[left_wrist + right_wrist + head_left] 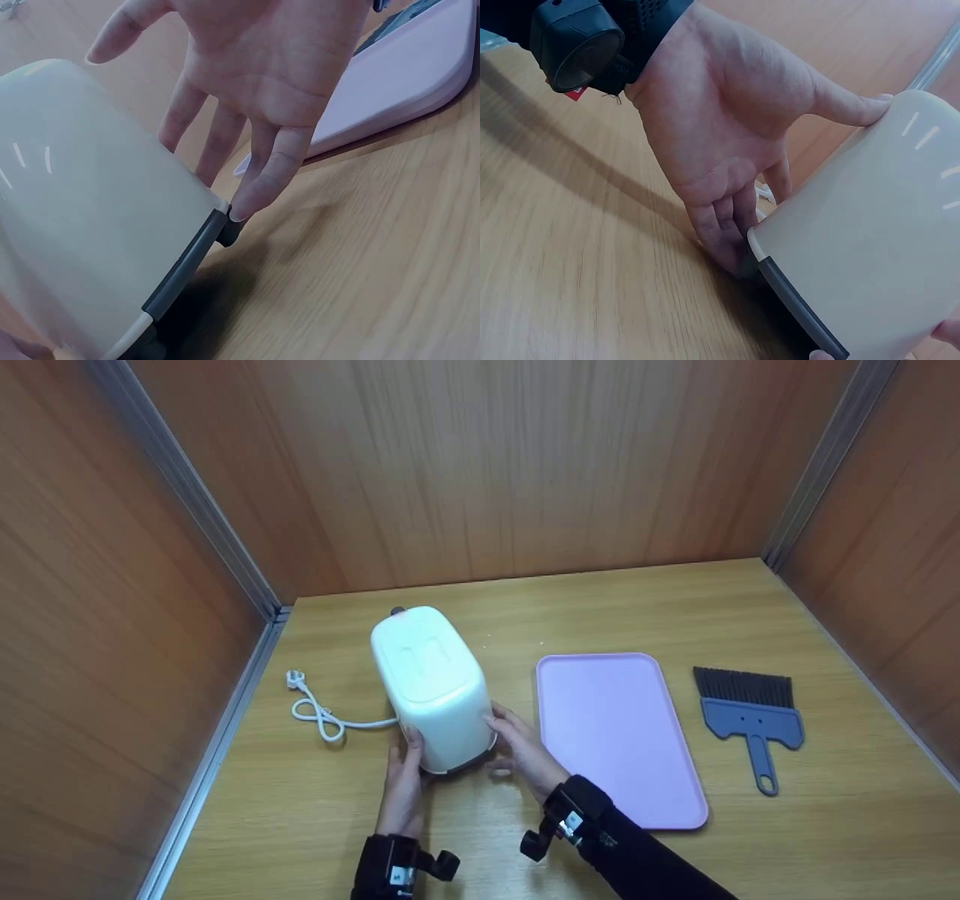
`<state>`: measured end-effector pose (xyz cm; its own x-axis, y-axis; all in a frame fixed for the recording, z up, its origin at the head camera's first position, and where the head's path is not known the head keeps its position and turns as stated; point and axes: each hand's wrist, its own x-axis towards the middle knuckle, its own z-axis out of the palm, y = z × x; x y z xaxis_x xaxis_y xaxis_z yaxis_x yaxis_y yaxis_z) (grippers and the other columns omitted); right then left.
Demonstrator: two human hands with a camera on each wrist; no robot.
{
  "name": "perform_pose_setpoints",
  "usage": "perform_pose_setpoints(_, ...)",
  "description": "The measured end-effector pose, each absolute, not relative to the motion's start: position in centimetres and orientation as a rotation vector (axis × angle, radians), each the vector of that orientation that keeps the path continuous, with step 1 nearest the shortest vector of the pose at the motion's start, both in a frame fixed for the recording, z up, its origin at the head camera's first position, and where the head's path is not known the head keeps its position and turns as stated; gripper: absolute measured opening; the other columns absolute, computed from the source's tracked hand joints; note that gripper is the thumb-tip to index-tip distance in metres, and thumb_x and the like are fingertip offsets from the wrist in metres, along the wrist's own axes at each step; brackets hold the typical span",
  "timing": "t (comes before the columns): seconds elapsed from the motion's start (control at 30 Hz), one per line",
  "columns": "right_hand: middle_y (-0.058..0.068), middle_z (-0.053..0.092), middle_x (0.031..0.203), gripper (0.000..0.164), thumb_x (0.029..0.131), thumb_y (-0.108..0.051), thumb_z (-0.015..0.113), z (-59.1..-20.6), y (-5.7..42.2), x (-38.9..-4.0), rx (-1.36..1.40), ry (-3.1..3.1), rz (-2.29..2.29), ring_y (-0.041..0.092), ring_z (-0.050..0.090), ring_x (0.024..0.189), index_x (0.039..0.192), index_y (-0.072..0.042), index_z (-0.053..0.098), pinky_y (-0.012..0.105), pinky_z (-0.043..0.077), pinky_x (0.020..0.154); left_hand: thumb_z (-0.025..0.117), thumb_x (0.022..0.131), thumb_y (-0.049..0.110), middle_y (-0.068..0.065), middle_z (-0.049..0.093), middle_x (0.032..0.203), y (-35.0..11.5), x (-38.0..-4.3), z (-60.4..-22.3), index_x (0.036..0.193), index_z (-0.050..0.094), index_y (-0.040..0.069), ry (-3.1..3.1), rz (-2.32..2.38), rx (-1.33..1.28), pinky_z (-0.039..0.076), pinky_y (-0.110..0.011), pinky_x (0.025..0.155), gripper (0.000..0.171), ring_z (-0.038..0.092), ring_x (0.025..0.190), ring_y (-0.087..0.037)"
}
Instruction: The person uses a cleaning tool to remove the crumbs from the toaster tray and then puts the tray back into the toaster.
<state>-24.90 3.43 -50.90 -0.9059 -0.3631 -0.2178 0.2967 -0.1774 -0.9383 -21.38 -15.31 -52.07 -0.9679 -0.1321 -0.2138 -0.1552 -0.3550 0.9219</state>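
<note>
Toward the near left part of the tabletop (825,825) we have the white appliance (435,690) tipped onto its side, its dark-rimmed base facing us and its top pointing at the back wall. We judge the step in hand to be steadying or turning this appliance between both hands. Our left hand (405,780) lies against the left side of the body, fingers fairly straight and pressed flat, the thumb over the edge. Our right hand (525,754) meets the right side, palm open, fingers (255,187) extended, their tips touching the dark rim at the base. Neither hand curls round anything; both simply press inward. Both forearms come in from the near edge, wrists low over the wood.

Any next move, as we see it, calls for even pressure from both sides, since the smooth rounded shell could slip or roll, and the white cord (322,712) trailing toward the left edge could drag.

A pink tray (615,735) lies just right of our right hand, and a grey brush (750,712) sits further toward the right edge.
</note>
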Motion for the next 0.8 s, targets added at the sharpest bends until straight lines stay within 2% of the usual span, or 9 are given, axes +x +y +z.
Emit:
perform_pose_setpoints(0.1, 0.017, 0.025, 0.159, 0.072, 0.098, -0.047, 0.052, -50.9, 3.5, -24.9, -0.07, 1.676, -2.129, 0.043, 0.038, 0.137, 0.155, -0.011, 0.026, 0.058, 0.044, 0.1, 0.049, 0.097, 0.056, -0.012, 0.03, 0.157, -15.3, -21.5, -52.0, 0.158, 0.008, 0.019, 1.742, 2.571, -0.36, 0.017, -0.055, 0.119, 0.083, 0.025, 0.145, -0.033)
perform_pose_setpoints(0.27, 0.015, 0.017, 0.162, 0.069, 0.101, -0.042, 0.049, -51.1, 3.7, -24.9, -0.094, 1.674, -2.132, 0.044, 0.03, 0.141, 0.156, -0.011, 0.023, 0.058, 0.043, 0.102, 0.049, 0.097, 0.056, -0.013, 0.031, 0.156, -15.3, -21.5, -51.7, 0.157, 0.013, 0.016, 1.744, 2.574, -0.354, 0.021, -0.059, 0.117, 0.08, 0.028, 0.144, -0.034)
perform_pose_setpoints(0.4, 0.014, 0.016, 0.163, 0.07, 0.1, -0.04, 0.052, -51.4, 3.9, -24.7, -0.082, 1.69, -2.145, 0.042, 0.03, 0.142, 0.156, -0.011, 0.022, 0.057, 0.044, 0.102, 0.048, 0.096, 0.059, -0.014, 0.031, 0.156, -15.3, -21.6, -51.3, 0.156, 0.015, 0.015, 1.768, 2.551, -0.376, 0.022, -0.06, 0.116, 0.082, 0.029, 0.143, -0.035)
perform_pose_setpoints(0.5, 0.018, 0.017, 0.161, 0.076, 0.098, -0.038, 0.058, -51.7, 3.8, -24.4, -0.025, 1.707, -2.172, 0.041, 0.035, 0.139, 0.156, -0.008, 0.019, 0.054, 0.046, 0.101, 0.046, 0.096, 0.061, -0.014, 0.032, 0.155, -15.3, -21.6, -51.0, 0.155, 0.017, 0.015, 1.781, 2.535, -0.384, 0.021, -0.061, 0.116, 0.081, 0.03, 0.143, -0.035)
perform_pose_setpoints(0.67, 0.03, 0.024, 0.154, 0.087, 0.097, -0.032, 0.062, -52.2, 3.4, -23.0, 0.126, 1.592, -2.249, 0.043, 0.048, 0.128, 0.154, 0.003, 0.006, 0.047, 0.051, 0.098, 0.045, 0.095, 0.062, -0.015, 0.034, 0.154, -15.3, -21.6, -50.7, 0.153, 0.022, 0.014, 1.77, 2.532, -0.384, 0.022, -0.06, 0.116, 0.078, 0.032, 0.142, -0.034)
perform_pose_setpoints(0.8, 0.034, 0.036, 0.146, 0.084, 0.096, -0.034, 0.063, -52.7, 2.6, -22.1, 0.162, 1.399, -2.285, 0.043, 0.059, 0.117, 0.149, 0.011, 0.015, 0.046, 0.055, 0.093, 0.044, 0.096, 0.061, -0.015, 0.037, 0.152, -15.1, -21.7, -50.8, 0.153, 0.026, 0.015, 1.756, 2.554, -0.365, 0.023, -0.058, 0.116, 0.075, 0.035, 0.14, -0.033)
